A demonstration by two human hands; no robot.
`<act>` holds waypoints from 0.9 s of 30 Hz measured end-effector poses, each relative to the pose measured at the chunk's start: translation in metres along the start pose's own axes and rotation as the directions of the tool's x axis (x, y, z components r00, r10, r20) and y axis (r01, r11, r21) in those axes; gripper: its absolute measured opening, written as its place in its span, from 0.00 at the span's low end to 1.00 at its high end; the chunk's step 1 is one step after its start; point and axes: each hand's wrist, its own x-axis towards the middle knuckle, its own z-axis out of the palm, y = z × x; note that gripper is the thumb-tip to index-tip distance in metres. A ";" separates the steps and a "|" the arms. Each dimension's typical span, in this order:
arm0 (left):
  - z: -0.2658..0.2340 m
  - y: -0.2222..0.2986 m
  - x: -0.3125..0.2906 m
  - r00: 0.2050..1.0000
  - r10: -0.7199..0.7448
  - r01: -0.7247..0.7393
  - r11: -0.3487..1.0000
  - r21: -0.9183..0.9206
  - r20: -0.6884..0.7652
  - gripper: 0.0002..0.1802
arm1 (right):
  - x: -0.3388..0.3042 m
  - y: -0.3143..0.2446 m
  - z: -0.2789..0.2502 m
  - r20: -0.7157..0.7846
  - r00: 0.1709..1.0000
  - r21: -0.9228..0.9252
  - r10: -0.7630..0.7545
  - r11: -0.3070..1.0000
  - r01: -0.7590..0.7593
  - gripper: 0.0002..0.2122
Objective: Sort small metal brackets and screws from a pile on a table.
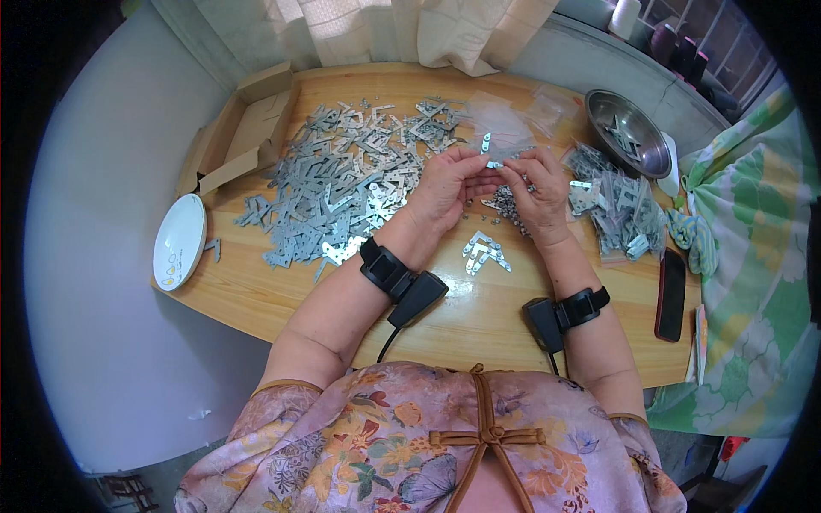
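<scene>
Above the middle of the table, my left hand (451, 186) pinches a small L-shaped metal corner bracket (487, 144) between thumb and fingers. One arm of the bracket points away from me. Close beside it, my right hand (539, 192) has its thumb and fingertips closed at the bracket's other end; any small part between them is too small to make out. Below the hands lies a heap of small metal fasteners (510, 208), partly covered by the right hand. Nearer to me, a few corner brackets (485, 255) with fasteners on them rest on the wood.
A wide pile of loose brackets (342, 192) spreads left of my hands. Farther left are an open cardboard box (244, 128) and a white plate (181, 242). Rightward sit bagged brackets (629, 214), a steel bowl (654, 154) and a phone (671, 295). Clear plastic bags (496, 115) lie behind.
</scene>
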 end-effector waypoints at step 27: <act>0.002 0.005 -0.001 0.997 -0.038 0.044 0.994 0.101 -0.065 0.04 | 0.000 -0.002 -0.004 0.033 0.991 -0.151 -0.127 0.980 0.130 0.05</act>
